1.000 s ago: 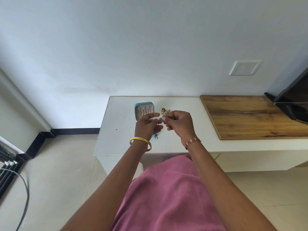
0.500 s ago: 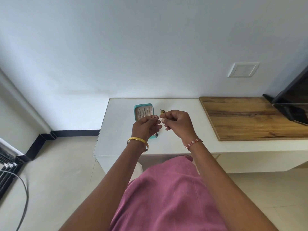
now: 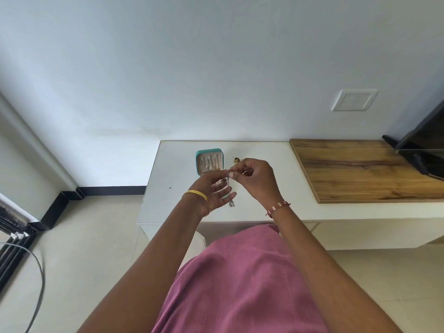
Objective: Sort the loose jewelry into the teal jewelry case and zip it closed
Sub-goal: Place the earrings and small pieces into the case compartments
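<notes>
1. Right hand [image 3: 257, 180] at frame centre pinches the top of a dangling silver earring [image 3: 230, 188]; its lower end hangs free.
2. Left hand [image 3: 213, 191] just left of it, palm up, fingers loosely spread behind the earring.
3. Open teal jewelry case [image 3: 209, 162] on the white table [image 3: 173, 188], above the left hand; thin pieces inside.
4. Small gold piece [image 3: 236, 160] right of the case.
5. Wooden board [image 3: 360, 169] at right.

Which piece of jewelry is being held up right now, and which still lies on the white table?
The silver dangling earring, pinched at its top by the right hand above the left hand's palm. The small gold piece lies on the white table beside the open teal jewelry case.
</notes>
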### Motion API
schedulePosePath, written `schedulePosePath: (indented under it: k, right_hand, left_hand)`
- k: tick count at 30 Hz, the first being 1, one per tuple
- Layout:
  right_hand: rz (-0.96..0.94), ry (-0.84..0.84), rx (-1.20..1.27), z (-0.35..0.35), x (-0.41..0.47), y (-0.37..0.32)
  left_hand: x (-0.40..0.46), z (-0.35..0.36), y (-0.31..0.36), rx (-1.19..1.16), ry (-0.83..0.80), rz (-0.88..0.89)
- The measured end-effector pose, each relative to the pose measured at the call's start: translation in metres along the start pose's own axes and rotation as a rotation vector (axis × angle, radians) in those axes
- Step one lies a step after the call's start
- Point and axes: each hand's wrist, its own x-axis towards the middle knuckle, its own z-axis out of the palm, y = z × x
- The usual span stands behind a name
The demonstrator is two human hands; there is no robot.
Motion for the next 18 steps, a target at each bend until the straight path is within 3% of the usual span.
schedulePosePath:
  k: [6,18]
  right_hand:
    - [0.020,0.023,0.044,0.000,0.003,0.001]
    - [0.062,-0.010,0.131,-0.004,0.013,0.002]
  left_hand:
    - [0.007,0.000,0.006,0.201,0.047,0.038]
    - [0.021,0.010,0.006,0.195,0.029,0.132]
